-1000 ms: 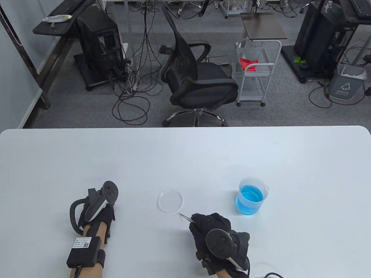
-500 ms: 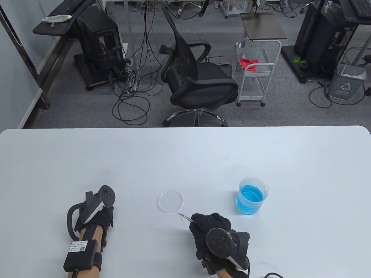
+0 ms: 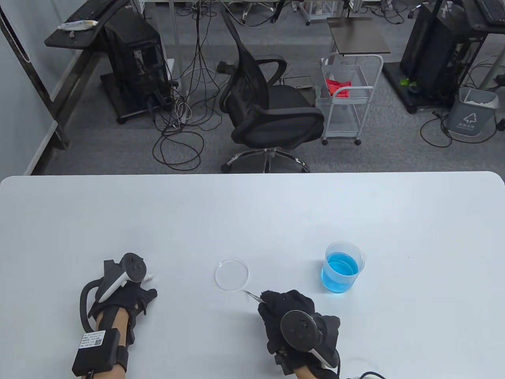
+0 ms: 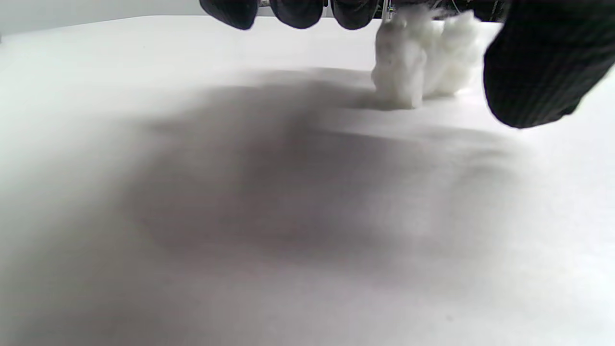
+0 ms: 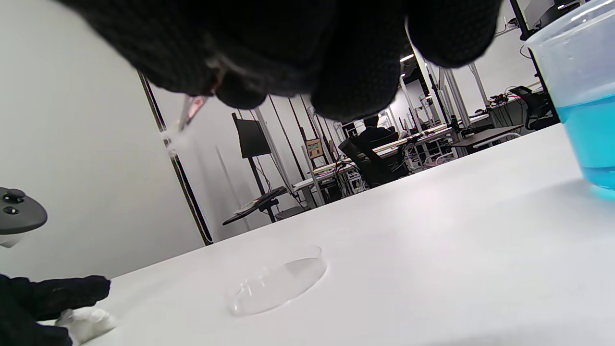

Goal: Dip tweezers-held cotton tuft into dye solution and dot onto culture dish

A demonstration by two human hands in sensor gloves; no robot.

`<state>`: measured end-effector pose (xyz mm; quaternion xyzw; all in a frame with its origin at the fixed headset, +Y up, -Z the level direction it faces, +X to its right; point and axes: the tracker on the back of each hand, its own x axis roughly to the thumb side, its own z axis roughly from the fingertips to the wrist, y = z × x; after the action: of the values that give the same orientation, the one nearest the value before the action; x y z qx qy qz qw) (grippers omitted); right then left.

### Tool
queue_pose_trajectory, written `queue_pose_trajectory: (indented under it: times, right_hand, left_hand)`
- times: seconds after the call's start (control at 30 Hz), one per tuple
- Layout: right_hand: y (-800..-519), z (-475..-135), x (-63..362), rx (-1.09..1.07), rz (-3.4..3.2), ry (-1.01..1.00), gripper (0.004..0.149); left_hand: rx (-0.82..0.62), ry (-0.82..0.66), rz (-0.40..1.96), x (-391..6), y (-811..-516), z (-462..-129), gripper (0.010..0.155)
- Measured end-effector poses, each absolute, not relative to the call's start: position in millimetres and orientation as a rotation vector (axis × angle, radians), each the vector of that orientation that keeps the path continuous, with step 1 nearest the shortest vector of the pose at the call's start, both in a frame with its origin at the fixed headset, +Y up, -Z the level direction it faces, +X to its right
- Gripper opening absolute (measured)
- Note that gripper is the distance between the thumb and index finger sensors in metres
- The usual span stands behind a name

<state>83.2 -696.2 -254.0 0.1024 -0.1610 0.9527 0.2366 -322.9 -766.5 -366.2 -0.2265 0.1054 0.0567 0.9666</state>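
My right hand (image 3: 272,302) grips metal tweezers (image 3: 251,295) that point up-left, their tips just off the near rim of the clear culture dish (image 3: 232,274). In the right wrist view the tweezers (image 5: 191,109) carry a small whitish tuft (image 5: 169,140) above the dish (image 5: 276,281). The beaker of blue dye (image 3: 342,267) stands to the right, and shows in the right wrist view (image 5: 584,96). My left hand (image 3: 146,285) lies at the left next to a white cotton wad (image 3: 149,277). In the left wrist view the wad (image 4: 423,62) sits on the table between the fingers (image 4: 298,9) and the thumb (image 4: 538,67), not gripped.
The white table (image 3: 252,221) carries only the dish, the beaker and the wad. A black office chair (image 3: 268,106) and a small white cart (image 3: 349,98) stand beyond its far edge.
My left hand has drawn back toward the lower left, and the cotton wad now shows beside its tracker. My right hand, the tweezers, the dish and the beaker have not moved.
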Motion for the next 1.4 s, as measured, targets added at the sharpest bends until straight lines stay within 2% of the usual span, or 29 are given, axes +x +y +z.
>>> queue_pose_trajectory:
  times: [0.23,0.4,0.57,0.8,0.97,1.4]
  right_hand:
    - [-696.5,-253.8,83.1,0.279,2.612,-0.442,0.035]
    - [-697.6,-253.6,82.9,0.274,2.625,-0.437,0.035]
    - [-697.5,-252.9,83.5,0.267,2.629,-0.442,0.035]
    - [-698.0,-252.6,85.2,0.25,2.631,-0.446,0.036]
    - [-698.8,-253.4,85.1,0.249,2.644,-0.436,0.036]
    - [-699.7,-252.4,83.8,0.249,2.664,-0.426,0.035]
  left_hand:
    - [-0.371,0.167,0.138,-318.4,-737.0,-346.6,0.095]
    - [-0.263,0.07,0.133,-287.8,-705.7,-321.4,0.093]
    - [-0.19,-0.016,0.124,-252.7,-690.4,-296.5,0.092]
    - [-0.16,-0.114,0.204,-213.2,-700.8,-270.2,0.091]
    - [-0.161,-0.141,0.163,-196.4,-715.1,-267.5,0.092]
    - [-0.184,-0.12,0.144,-195.4,-742.1,-262.8,0.092]
